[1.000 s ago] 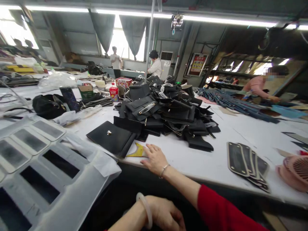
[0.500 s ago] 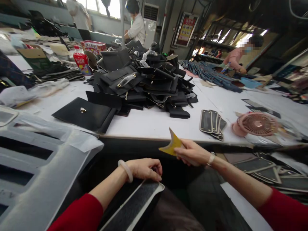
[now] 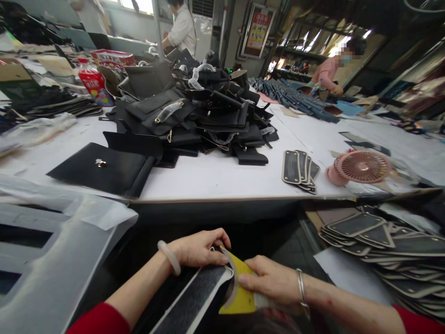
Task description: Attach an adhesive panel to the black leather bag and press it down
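My left hand (image 3: 199, 248) pinches the top edge of a dark felt panel with a pale border (image 3: 194, 299) that rests on my lap below the table edge. Close beside it, my right hand (image 3: 269, 279) presses a yellow curved scraper (image 3: 241, 292) flat against the panel's upper right corner. Both wrists carry bracelets and both sleeves are red.
A heap of black leather bag parts (image 3: 194, 111) covers the white table (image 3: 222, 178), with one flat black flap (image 3: 104, 169) near its front edge. Dark oval-edged panels (image 3: 299, 169) and a pink fan (image 3: 361, 168) lie to the right. More panels (image 3: 382, 241) are stacked low right. White trays (image 3: 48, 250) stand left. Other people work at the back.
My right hand has picked the yellow scraper off the table and carried it down to the panel on my lap. My view has tilted downward.
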`<state>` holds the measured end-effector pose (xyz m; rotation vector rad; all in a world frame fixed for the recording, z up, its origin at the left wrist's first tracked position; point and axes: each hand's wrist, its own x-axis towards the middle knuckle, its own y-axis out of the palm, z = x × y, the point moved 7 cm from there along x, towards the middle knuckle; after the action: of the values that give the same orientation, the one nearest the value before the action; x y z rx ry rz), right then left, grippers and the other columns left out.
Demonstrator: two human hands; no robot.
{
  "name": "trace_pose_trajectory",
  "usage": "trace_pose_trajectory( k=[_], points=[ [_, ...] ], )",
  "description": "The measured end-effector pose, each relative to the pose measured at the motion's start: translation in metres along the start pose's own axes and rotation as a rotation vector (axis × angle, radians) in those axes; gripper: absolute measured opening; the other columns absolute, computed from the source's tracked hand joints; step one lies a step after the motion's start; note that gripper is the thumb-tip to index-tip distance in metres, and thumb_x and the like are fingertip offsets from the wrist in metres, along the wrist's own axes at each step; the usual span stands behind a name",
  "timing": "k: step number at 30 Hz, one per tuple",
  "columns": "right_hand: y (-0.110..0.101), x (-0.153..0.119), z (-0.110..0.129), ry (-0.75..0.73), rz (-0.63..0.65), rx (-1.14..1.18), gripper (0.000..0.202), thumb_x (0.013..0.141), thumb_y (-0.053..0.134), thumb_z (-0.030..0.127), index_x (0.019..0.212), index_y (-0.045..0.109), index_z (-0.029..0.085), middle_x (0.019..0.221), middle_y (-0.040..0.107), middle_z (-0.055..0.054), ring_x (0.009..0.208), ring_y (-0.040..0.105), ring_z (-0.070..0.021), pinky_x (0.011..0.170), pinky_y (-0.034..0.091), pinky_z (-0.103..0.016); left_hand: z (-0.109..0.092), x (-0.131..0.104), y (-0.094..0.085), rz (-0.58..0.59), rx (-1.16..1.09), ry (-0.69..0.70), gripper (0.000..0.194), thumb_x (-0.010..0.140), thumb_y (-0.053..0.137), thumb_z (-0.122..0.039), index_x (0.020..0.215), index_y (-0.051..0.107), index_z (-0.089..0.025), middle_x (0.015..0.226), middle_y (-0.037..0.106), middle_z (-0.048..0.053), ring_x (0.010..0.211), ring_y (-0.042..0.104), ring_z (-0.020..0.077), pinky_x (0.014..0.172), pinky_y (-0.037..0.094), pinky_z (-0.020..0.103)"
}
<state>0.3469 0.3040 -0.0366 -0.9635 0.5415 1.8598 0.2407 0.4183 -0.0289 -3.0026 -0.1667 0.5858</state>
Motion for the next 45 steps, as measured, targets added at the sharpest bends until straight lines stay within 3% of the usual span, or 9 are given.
trace_pose_trajectory(
  k=[7, 18, 22, 29, 39, 45],
  points=[
    [0.006, -0.009, 0.011, 0.092, 0.026, 0.01, 0.025, 0.089, 0.048, 0.043, 0.085, 0.051, 0.019, 0.041, 0.046, 0.007, 0.026, 0.034, -0.0065, 0.028, 0.025, -0.013, -0.005, -0.002, -0.005, -0.008, 0.099, 0.06, 0.033, 0.081, 0.064, -0.036, 0.11, 0.059, -0.021, 0.089, 0.064, -0.002, 0.073, 0.055, 0.0134, 0.063, 0.041, 0.023],
    [0.015, -0.006, 0.008, 0.142, 0.04, 0.066, 0.036, 0.088, 0.047, 0.054, 0.09, 0.051, 0.018, 0.042, 0.048, 0.006, 0.026, 0.035, -0.0072, 0.03, 0.025, -0.015, -0.015, -0.009, -0.006, -0.018, 0.197, 0.092, 0.024, 0.088, 0.056, -0.036, 0.103, 0.067, -0.022, 0.082, 0.068, -0.001, 0.071, 0.059, 0.0132, 0.063, 0.041, 0.02],
    [0.021, -0.005, 0.006, 0.177, 0.047, 0.099, 0.031, 0.09, 0.045, 0.049, 0.094, 0.05, 0.019, 0.039, 0.043, 0.009, 0.025, 0.034, -0.0072, 0.029, 0.026, -0.014, -0.016, -0.009, -0.007, -0.007, 0.198, 0.099, 0.024, 0.088, 0.055, -0.036, 0.103, 0.067, -0.022, 0.078, 0.066, -0.002, 0.067, 0.056, 0.012, 0.059, 0.04, 0.019],
    [0.029, -0.002, -0.002, 0.178, 0.012, 0.148, 0.031, 0.093, 0.04, 0.044, 0.093, 0.053, 0.017, 0.044, 0.052, 0.004, 0.026, 0.04, -0.008, 0.03, 0.028, -0.013, -0.016, -0.009, -0.008, 0.014, 0.203, 0.129, 0.024, 0.09, 0.053, -0.036, 0.103, 0.068, -0.021, 0.071, 0.061, -0.003, 0.062, 0.052, 0.0108, 0.056, 0.038, 0.018],
    [0.039, 0.006, 0.003, 0.085, -0.112, 0.251, 0.053, 0.079, 0.051, 0.066, 0.09, 0.055, 0.015, 0.056, 0.056, 0.001, 0.031, 0.042, -0.0053, 0.031, 0.034, -0.014, -0.012, -0.007, -0.011, 0.012, 0.202, 0.195, 0.022, 0.09, 0.053, -0.034, 0.101, 0.068, -0.022, 0.068, 0.06, -0.004, 0.06, 0.052, 0.0104, 0.054, 0.038, 0.018],
    [0.047, 0.014, 0.002, 0.013, -0.213, 0.332, 0.068, 0.07, 0.056, 0.08, 0.085, 0.059, 0.013, 0.064, 0.057, -0.002, 0.043, 0.047, -0.0074, 0.038, 0.036, -0.016, -0.011, -0.006, -0.011, 0.013, 0.194, 0.205, 0.019, 0.088, 0.054, -0.031, 0.1, 0.067, -0.022, 0.078, 0.069, -0.002, 0.065, 0.059, 0.0116, 0.057, 0.04, 0.018]
  ],
)
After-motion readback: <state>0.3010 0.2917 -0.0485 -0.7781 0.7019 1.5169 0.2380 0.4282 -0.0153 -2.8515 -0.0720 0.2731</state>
